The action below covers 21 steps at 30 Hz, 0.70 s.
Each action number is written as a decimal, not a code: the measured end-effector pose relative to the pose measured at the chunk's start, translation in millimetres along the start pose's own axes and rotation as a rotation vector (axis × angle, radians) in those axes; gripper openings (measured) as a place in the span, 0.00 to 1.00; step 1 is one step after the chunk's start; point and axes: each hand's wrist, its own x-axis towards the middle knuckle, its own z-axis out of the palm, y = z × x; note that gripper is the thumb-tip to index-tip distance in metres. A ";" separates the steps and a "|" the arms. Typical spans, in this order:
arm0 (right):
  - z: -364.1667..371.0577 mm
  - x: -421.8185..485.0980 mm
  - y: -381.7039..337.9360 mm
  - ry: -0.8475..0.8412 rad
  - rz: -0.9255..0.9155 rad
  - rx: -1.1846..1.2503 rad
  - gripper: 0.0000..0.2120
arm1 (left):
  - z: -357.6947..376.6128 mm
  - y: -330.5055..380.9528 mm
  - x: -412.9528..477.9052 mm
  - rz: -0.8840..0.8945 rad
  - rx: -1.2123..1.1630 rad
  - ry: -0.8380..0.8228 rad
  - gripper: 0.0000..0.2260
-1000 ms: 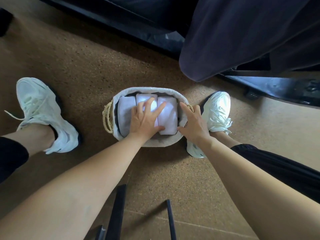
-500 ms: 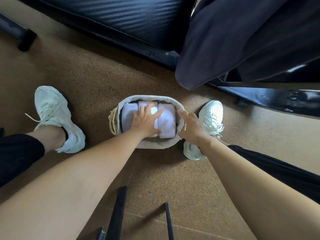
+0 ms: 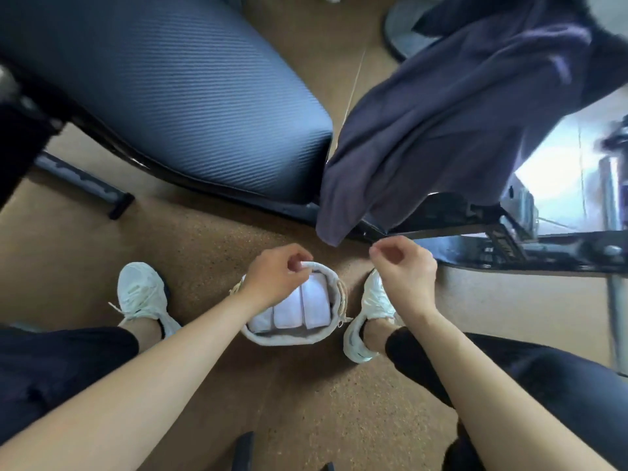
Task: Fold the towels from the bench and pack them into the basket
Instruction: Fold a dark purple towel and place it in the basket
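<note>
The left hand [image 3: 275,278] is curled over the far rim of a small, pale grey, fabric-lined oval basket [image 3: 289,339], and the cloth edge of that rim is pinched between thumb and fingers. The right hand [image 3: 406,266] is held in the air just to the right of the basket. Its fingers are curled in toward the palm and nothing is gripped by it.

Three folded white towels [image 3: 300,309] are packed side by side inside the basket, and the leftmost is partly hidden by the left forearm. A braided beige rope handle [image 3: 342,294] is fixed to the basket's right side. The basket is placed between a left white lace-up sneaker [image 3: 142,294] and a right white lace-up sneaker [image 3: 370,311], over a brown speckled cork floor [image 3: 306,402]. Whether it rests there or is lifted cannot be told. Beyond it, a dark blue ribbed padded bench [image 3: 190,107] is seen, and a dark purple cloth [image 3: 441,130] is draped to the bench's right, its lower corner hanging near both hands.
</note>
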 end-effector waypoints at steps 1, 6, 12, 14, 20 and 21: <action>-12.6 -5.4 -13.3 0.077 -0.013 0.060 0.02 | -7.4 15.6 -3.2 0.028 -0.041 0.041 0.07; -70.6 -5.8 -51.2 0.451 -0.070 0.221 0.07 | -28.5 88.4 -6.5 0.283 -0.201 0.303 0.11; -120.7 28.5 -72.9 0.537 -0.103 0.313 0.23 | -39.2 179.1 16.0 0.464 -0.188 0.466 0.26; -133.5 39.4 -83.1 0.478 -0.103 0.297 0.29 | -44.2 202.1 28.4 0.467 -0.137 0.447 0.28; -166.7 71.6 -110.5 0.339 -0.095 0.165 0.31 | -56.0 233.6 44.5 0.385 -0.095 0.397 0.10; -170.4 75.8 -112.6 0.345 -0.088 0.128 0.28 | -57.0 234.5 44.5 0.381 -0.102 0.414 0.09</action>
